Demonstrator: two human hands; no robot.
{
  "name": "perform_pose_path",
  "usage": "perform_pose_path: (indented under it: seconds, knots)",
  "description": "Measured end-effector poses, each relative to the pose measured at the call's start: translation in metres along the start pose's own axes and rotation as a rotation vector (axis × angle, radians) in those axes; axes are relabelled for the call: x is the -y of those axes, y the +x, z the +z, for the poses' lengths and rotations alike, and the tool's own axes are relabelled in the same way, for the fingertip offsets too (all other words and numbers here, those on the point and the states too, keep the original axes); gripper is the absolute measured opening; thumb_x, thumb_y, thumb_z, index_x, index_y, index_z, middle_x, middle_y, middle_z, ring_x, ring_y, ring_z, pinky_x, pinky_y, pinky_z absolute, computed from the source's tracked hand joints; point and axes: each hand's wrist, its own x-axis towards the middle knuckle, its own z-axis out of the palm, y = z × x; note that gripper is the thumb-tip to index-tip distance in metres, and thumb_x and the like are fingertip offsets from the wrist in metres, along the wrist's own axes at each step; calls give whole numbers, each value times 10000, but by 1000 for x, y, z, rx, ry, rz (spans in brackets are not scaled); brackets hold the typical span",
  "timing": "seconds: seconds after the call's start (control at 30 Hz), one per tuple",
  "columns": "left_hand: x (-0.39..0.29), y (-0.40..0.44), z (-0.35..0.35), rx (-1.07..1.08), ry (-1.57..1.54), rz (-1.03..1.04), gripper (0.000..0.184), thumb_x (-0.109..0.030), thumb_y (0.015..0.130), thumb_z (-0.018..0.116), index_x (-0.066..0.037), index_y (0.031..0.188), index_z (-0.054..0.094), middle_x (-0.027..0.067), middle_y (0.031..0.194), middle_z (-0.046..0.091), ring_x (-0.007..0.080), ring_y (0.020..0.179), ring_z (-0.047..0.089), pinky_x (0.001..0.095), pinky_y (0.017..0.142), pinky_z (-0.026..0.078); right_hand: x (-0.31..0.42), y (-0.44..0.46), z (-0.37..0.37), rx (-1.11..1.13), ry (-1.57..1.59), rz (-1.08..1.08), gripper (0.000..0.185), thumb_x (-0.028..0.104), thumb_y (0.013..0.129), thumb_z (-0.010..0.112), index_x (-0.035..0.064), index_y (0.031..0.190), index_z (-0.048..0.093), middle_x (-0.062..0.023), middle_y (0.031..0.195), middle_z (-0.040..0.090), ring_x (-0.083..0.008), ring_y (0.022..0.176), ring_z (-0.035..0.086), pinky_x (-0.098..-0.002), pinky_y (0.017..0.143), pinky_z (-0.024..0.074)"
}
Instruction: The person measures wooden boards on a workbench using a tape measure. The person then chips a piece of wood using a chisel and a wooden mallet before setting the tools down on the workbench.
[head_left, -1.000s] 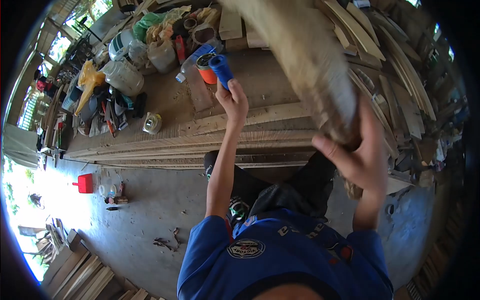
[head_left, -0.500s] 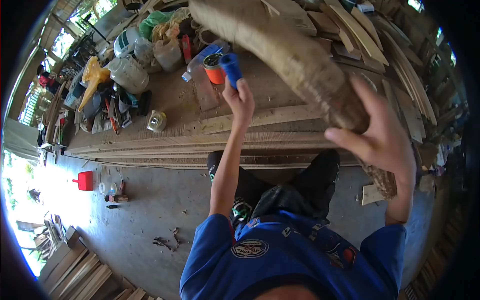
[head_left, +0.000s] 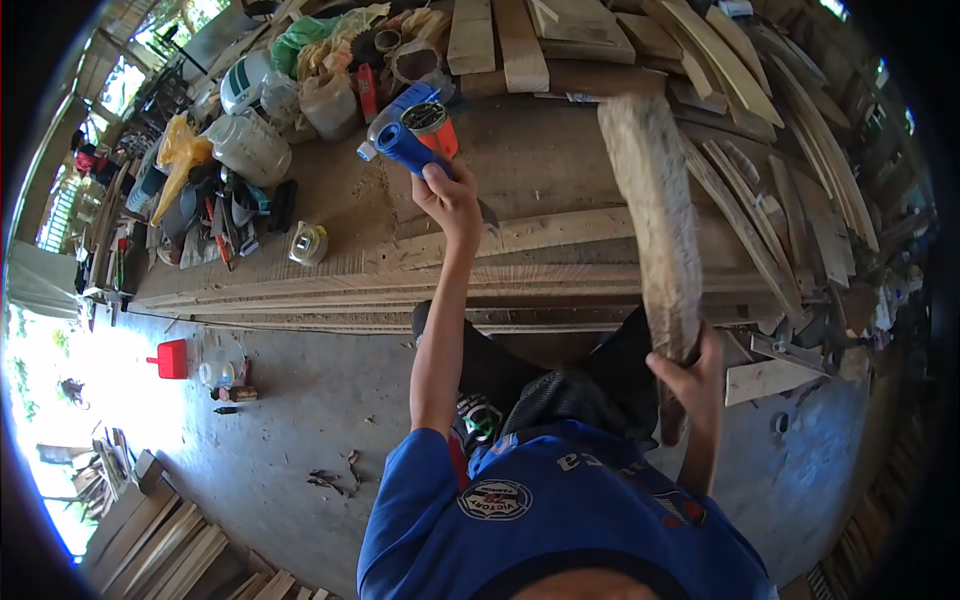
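Note:
My left hand (head_left: 450, 205) is closed around a knife-like tool with a blue hollow tube handle (head_left: 405, 150). A short dark blade-like part shows below that hand; most of it is hidden. Right beside the handle's open end stands an orange container with a dark rim (head_left: 432, 130), on the wooden workbench (head_left: 530, 150). My right hand (head_left: 693, 385) grips the lower end of a long, rough piece of wood (head_left: 650, 200). It is pale, slightly curved, and held nearly upright over the bench's front edge, darker toward my hand.
Plastic jugs (head_left: 250, 148), a blue-capped bottle (head_left: 385, 120) and hand tools crowd the bench's left side. A tape measure (head_left: 308, 243) lies near the front edge. Planks (head_left: 740, 65) are stacked at the back right. A red dustpan (head_left: 170, 358) is on the floor.
The piece of wood has swung from slanting across the bench to nearly upright, and my right hand has come down and inward. My left hand has shifted slightly left, tilting the blue handle leftward.

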Motion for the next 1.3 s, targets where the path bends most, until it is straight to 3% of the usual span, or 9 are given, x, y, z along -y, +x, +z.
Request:
perform_pose_path:
  seconds: [0.07,0.13,0.37,0.43,0.73,0.83,0.97,1.03,1.3]
  knots:
    - [-3,-1,4,-63,-20,-33,353,-390,863,359,-67,723,384,3,472,389,79,354,352,203,348,253,-25,-8,6,27,64,57,508,100,572,669,-73,1015,491,-145,886,581,-197,821,552,-307,753,417]
    - [-4,-3,4,53,64,36,340,-398,852,385,-79,736,398,4,492,407,80,367,364,200,353,265,-32,-10,4,45,121,117,488,85,571,660,-74,1002,496,-143,871,588,-189,809,555,-300,745,419]
    - [2,-3,8,5,32,3,286,-357,849,408,-83,770,424,-15,558,429,65,411,393,196,370,301,-22,-6,2,50,25,-1,475,69,577,663,-66,1002,499,-142,858,595,-177,795,563,-296,735,427]
    - [2,-5,10,14,-2,36,338,-356,860,421,-43,733,434,-39,609,392,33,493,358,167,416,279,-19,-3,4,65,18,-24,478,72,578,668,-64,1004,500,-142,856,595,-177,795,564,-295,735,429]
    - [-6,-7,12,162,31,44,296,-325,887,378,-83,721,410,-47,545,375,31,424,350,182,384,258,20,20,14,172,64,-137,501,89,610,675,-74,1040,477,-144,882,586,-179,837,555,-291,758,419]
    - [0,-6,13,167,19,78,295,-317,890,381,-77,721,413,-45,547,384,29,413,343,183,382,258,56,32,9,214,65,-257,589,119,606,709,-88,1085,437,-160,946,566,-193,896,538,-299,791,407]
    - [1,-7,15,251,-53,15,174,-184,877,422,-66,750,403,-60,564,356,4,473,317,169,400,240,107,48,7,108,169,-724,728,183,616,734,-104,1165,351,-184,1041,516,-219,979,507,-312,825,399]
    - [-1,-6,14,262,-52,8,173,-182,876,425,-66,750,403,-61,562,356,4,471,313,171,400,239,126,50,7,69,126,-851,766,221,680,621,-76,1266,226,-184,1021,493,-233,754,560,-293,647,457]
    - [1,-7,16,231,-2,33,190,-187,862,437,-52,733,408,-61,524,342,9,474,318,184,406,237,162,86,10,-86,-178,-1065,754,197,684,618,34,1311,232,-209,1083,487,-263,875,554,-328,689,487]
